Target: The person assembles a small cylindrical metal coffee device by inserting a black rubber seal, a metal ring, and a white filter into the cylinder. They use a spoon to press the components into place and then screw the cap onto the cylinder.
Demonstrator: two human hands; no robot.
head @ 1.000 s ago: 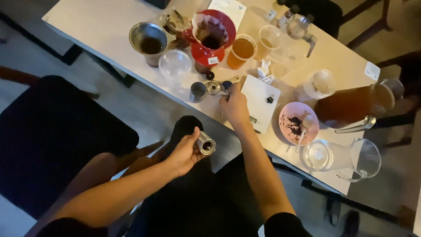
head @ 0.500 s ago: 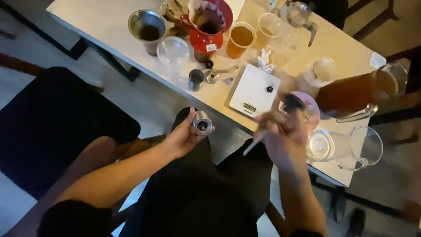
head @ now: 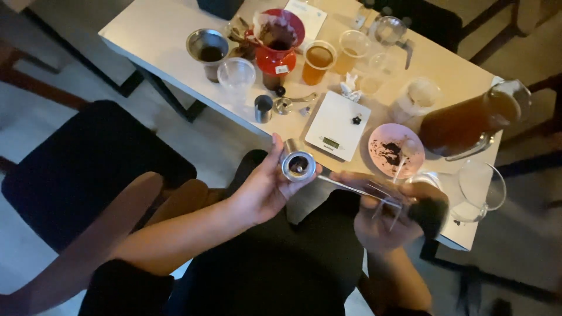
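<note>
We are cupping the small steel grinder cylinder (head: 297,164) in our left hand (head: 263,190) above our lap, rigid, probably slippery, best gripped round its wall, while our blurred right hand (head: 386,219) is pinching a thin brush (head: 357,188).

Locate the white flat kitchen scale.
Head view: the white flat kitchen scale lies on the table, centre-right, between the small metal cup and the pink plate.

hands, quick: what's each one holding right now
Left hand: closed around a small metal cylinder.
Right hand: closed on a thin brush; blurred.
</note>
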